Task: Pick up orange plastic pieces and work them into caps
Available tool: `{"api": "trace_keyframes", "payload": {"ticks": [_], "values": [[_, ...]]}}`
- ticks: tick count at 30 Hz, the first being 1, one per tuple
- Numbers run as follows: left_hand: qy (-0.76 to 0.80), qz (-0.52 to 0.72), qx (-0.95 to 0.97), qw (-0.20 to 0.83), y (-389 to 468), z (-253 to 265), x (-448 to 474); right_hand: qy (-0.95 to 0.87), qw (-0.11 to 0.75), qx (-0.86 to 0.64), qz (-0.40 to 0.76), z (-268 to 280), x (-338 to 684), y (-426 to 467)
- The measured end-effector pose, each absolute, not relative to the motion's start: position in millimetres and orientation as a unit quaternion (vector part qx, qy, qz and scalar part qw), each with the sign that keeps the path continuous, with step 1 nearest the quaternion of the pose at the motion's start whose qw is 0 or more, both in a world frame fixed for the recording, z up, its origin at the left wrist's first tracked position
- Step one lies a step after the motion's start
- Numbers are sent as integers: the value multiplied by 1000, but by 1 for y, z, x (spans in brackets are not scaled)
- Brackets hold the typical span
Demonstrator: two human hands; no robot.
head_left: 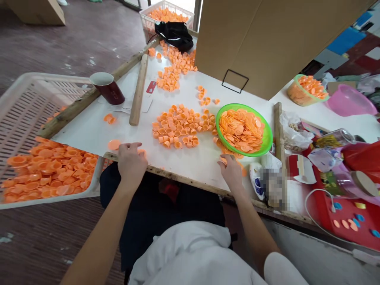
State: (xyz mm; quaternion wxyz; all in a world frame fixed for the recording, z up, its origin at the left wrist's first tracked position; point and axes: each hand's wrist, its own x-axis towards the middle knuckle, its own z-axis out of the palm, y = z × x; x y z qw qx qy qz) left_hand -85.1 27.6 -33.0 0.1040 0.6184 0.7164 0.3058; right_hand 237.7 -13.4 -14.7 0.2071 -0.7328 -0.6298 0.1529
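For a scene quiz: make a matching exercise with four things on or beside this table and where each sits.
Things:
1. green bowl
2. maroon cup
3. white crate
4. black bag

Places:
A. far end of the table
B. beyond the left hand, beside a wooden stick
C. just past the right hand
D. off the table's left edge

Pairs: 1-C, 2-B, 3-D, 4-A

Both hands rest at the table edge (184,180) — left hand (131,161) on an orange cap (141,151), right hand (230,169) beside the green bowl (268,136) of orange discs (241,130).
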Motion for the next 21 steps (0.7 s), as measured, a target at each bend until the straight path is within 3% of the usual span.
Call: {"api": "trace_keyframes", "payload": {"ticks": [6, 16, 21], "values": [[673, 274, 674, 133, 37, -15, -35, -655, 110, -744, 65, -33, 256, -10], [643, 205, 728, 123, 58, -30, -6, -650, 101, -751, 51, -22, 250, -15], [630, 260, 700, 212, 28, -26, -1, -666, 149, -727, 76, -33, 258, -16]]}}
